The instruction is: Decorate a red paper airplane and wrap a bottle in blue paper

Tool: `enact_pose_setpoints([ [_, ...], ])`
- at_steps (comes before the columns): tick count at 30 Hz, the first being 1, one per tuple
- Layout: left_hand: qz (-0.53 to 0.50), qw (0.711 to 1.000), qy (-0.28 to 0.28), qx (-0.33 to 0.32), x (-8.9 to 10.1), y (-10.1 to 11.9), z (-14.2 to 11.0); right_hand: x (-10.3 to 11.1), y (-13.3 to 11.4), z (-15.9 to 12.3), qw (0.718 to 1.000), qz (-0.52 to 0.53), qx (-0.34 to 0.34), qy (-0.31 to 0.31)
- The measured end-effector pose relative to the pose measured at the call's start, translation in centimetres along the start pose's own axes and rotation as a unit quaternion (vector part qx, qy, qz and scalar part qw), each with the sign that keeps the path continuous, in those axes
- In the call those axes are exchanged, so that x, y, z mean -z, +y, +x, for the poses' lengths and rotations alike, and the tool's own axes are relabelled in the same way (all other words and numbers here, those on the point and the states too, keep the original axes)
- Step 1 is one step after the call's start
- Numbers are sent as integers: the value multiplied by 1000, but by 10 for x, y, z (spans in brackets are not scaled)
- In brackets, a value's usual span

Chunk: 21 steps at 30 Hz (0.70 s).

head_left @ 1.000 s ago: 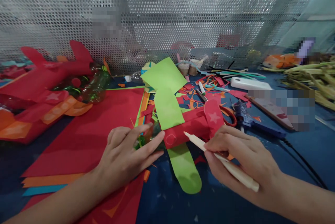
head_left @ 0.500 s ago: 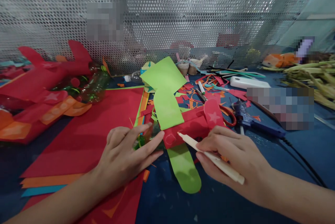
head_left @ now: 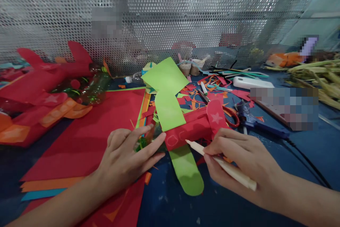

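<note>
Between both hands: red paper tube [head_left: 198,128], long axis slanting lower left to upper right, under green wing [head_left: 170,110]. Ahead and right of left hand [head_left: 126,152]: fingers spread, index at tube's near-left end. Ahead and left of right hand [head_left: 239,156]: pinching cream marker [head_left: 232,170], tip at tube's lower side, beside partial outline. Contact: can't tell. Nearer tube: left.

You're running just one cam, riding on your head and looking forward and down over the blue table [head_left: 172,202]. Your left hand [head_left: 123,153] and right hand [head_left: 240,156] are showing up pretty near, and the perforated metal screen [head_left: 170,11] is filling the far side.
</note>
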State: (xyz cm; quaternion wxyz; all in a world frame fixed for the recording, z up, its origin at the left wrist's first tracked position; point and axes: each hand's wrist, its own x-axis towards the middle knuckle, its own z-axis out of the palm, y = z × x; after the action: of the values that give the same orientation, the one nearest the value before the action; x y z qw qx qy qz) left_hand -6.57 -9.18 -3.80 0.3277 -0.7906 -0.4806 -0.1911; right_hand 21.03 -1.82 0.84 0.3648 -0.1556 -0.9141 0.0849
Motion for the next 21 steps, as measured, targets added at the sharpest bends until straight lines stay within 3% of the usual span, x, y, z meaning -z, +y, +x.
enact_pose_setpoints([
  [15, 2, 999, 3, 34, -5, 3, -6, -1, 5, 2, 999, -22, -13, 19],
  [21, 14, 1000, 9, 19, -3, 2, -2, 5, 1, 2, 998, 33, -45, 27],
])
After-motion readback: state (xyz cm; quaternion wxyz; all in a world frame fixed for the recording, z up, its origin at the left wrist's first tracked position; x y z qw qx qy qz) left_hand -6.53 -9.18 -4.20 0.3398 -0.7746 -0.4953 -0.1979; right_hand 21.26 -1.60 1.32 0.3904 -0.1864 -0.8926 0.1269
